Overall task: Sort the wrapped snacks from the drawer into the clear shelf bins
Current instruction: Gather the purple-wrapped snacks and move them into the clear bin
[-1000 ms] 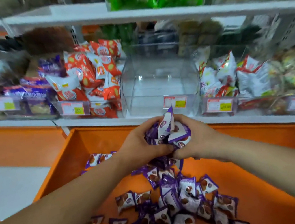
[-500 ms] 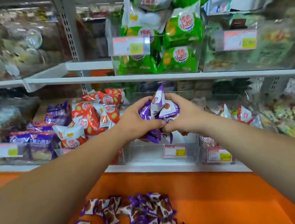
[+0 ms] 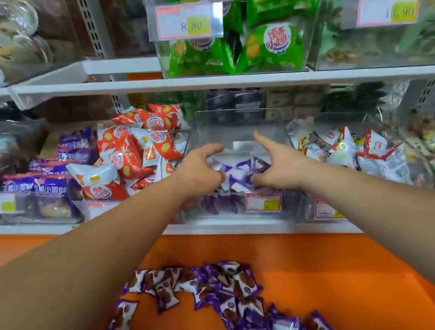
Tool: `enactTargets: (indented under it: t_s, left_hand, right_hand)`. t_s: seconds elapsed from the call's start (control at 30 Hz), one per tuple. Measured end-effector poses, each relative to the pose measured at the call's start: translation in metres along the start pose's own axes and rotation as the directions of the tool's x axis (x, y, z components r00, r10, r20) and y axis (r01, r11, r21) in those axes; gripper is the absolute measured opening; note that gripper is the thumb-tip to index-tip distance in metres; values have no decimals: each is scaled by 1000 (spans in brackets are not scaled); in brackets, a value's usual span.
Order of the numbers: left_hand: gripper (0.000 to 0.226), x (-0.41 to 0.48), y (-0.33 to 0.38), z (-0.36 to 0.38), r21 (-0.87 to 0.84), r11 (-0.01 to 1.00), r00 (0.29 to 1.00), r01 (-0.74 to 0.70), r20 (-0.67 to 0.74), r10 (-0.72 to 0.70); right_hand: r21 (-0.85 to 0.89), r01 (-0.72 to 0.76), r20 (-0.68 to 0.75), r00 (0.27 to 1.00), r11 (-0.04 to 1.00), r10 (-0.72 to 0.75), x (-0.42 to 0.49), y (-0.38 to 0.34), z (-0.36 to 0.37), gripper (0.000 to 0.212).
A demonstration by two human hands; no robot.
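Sorting looks partly done: one batch of purple snacks (image 3: 237, 177) lies in the middle clear bin (image 3: 233, 123) on the far shelf, too jumbled to count. Roughly twenty loose packs (image 3: 229, 300) wait in the near orange drawer (image 3: 351, 272), some cut off by the frame edge. Two hands hang over that one bin, left hand (image 3: 200, 167) and right hand (image 3: 278, 166), with forefingers straight and lower fingers loosely curled, apparently gripping nothing.

Price tag (image 3: 185, 21) on upper clear bin (image 3: 314, 39): 8.80; green packets (image 3: 277, 41): 馍香小趣
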State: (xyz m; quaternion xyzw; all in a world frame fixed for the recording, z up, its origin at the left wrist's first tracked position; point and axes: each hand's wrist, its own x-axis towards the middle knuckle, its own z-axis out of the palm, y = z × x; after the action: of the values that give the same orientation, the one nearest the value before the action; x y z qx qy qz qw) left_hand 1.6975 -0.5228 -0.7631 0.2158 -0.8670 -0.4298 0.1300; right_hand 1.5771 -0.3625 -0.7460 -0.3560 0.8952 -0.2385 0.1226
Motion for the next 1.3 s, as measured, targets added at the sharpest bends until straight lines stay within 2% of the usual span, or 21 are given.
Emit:
enactTargets:
  t_s: [0.1, 0.2, 0.27, 0.3, 0.33, 0.4, 0.5, 0.63, 0.7, 0.77, 0.87, 0.93, 1.0, 1.1, 1.2, 1.3]
  left_hand:
    - [47, -30, -8, 4, 14, 995, 987, -96, -126, 97]
    - [35, -71, -27, 21, 11, 994, 982, -110, -154, 111]
    - [34, -89, -51, 40, 111, 990, 990, -89, -97, 100]
    - [35, -95, -63, 49, 134, 990, 997, -51, -50, 58]
    - [38, -100, -73, 55, 149, 989, 1000, 1, 1, -1]
    - [46, -102, -96, 68, 222, 972, 988, 73, 115, -100]
    - [55, -95, -131, 78, 317, 942, 966, 112, 186, -178]
    - [60, -85, -192, 82, 316, 902, 932, 295, 112, -344]
    - [61, -82, -236, 81, 333, 854, 884, 401, 104, -456]
    - [74, -80, -280, 71, 360, 783, 811, 508, 106, -575]
    - [84, -92, -311, 44, 389, 635, 657, 667, 93, -748]
    - [78, -103, -330, 33, 450, 535, 556, 715, 100, -825]
    - [88, -115, -345, 27, 445, 473, 490, 761, 85, -868]
    - [101, -128, -361, 31, 393, 447, 431, 804, 132, -892]
    - [107, -128, -363, 40, 328, 441, 389, 836, 214, -896]
    - [100, -120, -344, 52, 292, 521, 445, 802, 290, -847]
  right_hand:
    - [-238, 67, -148, 983, 969, -104, -30, -10, 19, 74]
    - [-225, 222, -214, 939, 949, -270, -69, -16, 57, 52]
    - [-146, 272, -86, 954, 951, -286, -89, -9, 91, 48]
    - [-106, 258, 24, 966, 960, -257, -94, -2, 108, 46]
    - [-67, 213, 135, 970, 975, -202, -95, 7, 125, 40]
    - [19, 82, 297, 951, 996, -84, -92, 30, 155, 13]
    - [119, -45, 398, 918, 992, -7, -77, 58, 198, 8]
    - [253, -86, 379, 925, 964, -16, -51, 59, 260, 49]
    - [276, -56, 371, 927, 960, -53, -37, 53, 293, 50]
    - [259, 8, 349, 932, 966, -101, -23, 44, 320, 43]
    - [249, 131, 292, 935, 960, -203, -2, 24, 356, 46]
    - [274, 186, 315, 910, 944, -270, 7, 8, 376, 48]
    - [245, 230, 387, 867, 942, -313, 14, -6, 392, 53]
    - [53, 356, 521, 787, 933, -330, 25, -12, 406, 69]
    - [-83, 360, 624, 746, 929, -233, 34, -1, 415, 81]
    - [-140, 320, 682, 717, 937, -144, 31, 21, 415, 90]
